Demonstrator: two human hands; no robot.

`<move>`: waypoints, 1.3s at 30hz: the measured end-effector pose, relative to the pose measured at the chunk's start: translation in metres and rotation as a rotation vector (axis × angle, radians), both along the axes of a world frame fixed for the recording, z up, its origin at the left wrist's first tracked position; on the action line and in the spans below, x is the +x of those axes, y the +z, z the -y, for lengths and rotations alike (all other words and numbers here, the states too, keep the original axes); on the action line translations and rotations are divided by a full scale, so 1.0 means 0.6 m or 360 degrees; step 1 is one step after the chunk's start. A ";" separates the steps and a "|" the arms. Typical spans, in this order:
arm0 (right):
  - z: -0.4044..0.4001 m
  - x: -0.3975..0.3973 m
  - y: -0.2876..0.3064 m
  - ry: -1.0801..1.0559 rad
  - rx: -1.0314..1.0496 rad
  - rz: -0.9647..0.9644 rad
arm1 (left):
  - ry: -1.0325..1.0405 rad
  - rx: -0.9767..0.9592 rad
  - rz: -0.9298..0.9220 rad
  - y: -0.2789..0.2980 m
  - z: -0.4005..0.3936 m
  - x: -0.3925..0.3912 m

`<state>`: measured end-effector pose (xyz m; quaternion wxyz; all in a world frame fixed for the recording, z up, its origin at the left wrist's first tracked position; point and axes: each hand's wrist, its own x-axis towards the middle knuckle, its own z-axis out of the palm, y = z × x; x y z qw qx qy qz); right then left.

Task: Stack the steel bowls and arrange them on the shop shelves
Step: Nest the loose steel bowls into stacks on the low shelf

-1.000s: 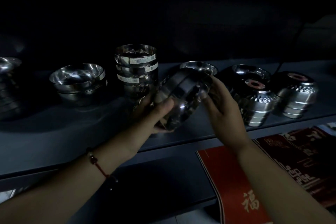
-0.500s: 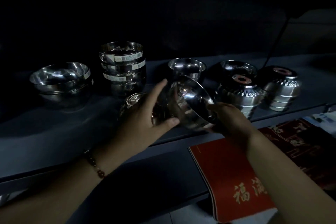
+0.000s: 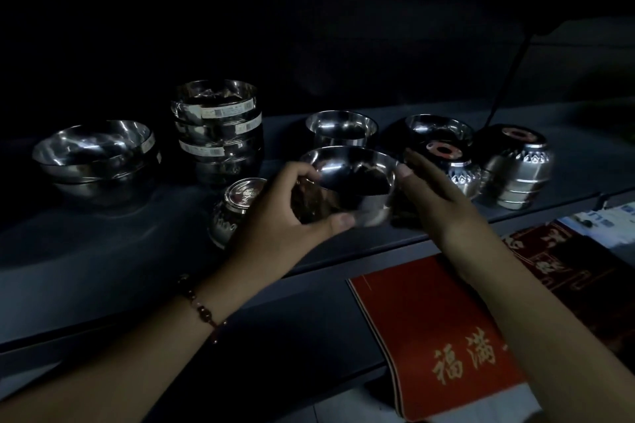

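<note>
- Dim shot, I see a grey shelf (image 3: 103, 251) with steel bowls along it.
- Far left: short stack of wide bowls (image 3: 94, 156), mouths up, sitting on the shelf.
- Just right of it: taller stack of labelled bowls (image 3: 218, 129), mouths up, white barcode stickers on the rims.
- In front of that stack: a small upside-down bowl (image 3: 237, 206), partly hidden by my left hand.
- Left hand (image 3: 285, 220), beaded bracelet (image 3: 202, 309) on the wrist: grip curled round the near-left side of the held bowl (image 3: 350, 178), thumb along its front wall, fingers on the rim.
- Held bowl is mouth up, roughly level, near the shelf's front edge; can't tell whether it touches the shelf.
- Behind it: a single bowl (image 3: 342, 127), mouth up, on the shelf.
- Right hand (image 3: 436, 196): grip holds the held bowl's right side, thumb at the rim.
- Right of that: an upright bowl (image 3: 436, 125) at the back and two upside-down stacks, patterned stack (image 3: 457, 168) and outer stack (image 3: 515, 166), red rings on the bases.
- Below the shelf, right: red mat (image 3: 433, 340) with gold characters.
</note>
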<state>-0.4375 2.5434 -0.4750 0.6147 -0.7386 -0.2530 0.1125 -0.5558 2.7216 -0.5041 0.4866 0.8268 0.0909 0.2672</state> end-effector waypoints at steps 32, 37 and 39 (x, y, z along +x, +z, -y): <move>-0.164 0.160 -0.022 -0.0347 0.0090 0.0906 | 0.0704 0.0400 0.0236 0.018 -0.050 0.225; -0.180 0.181 -0.046 -0.0361 0.0020 0.0887 | 0.0686 0.0615 0.0063 0.012 -0.060 0.235; -0.181 0.177 -0.048 -0.0311 -0.0022 0.0857 | 0.0682 0.0695 -0.0032 0.007 -0.064 0.237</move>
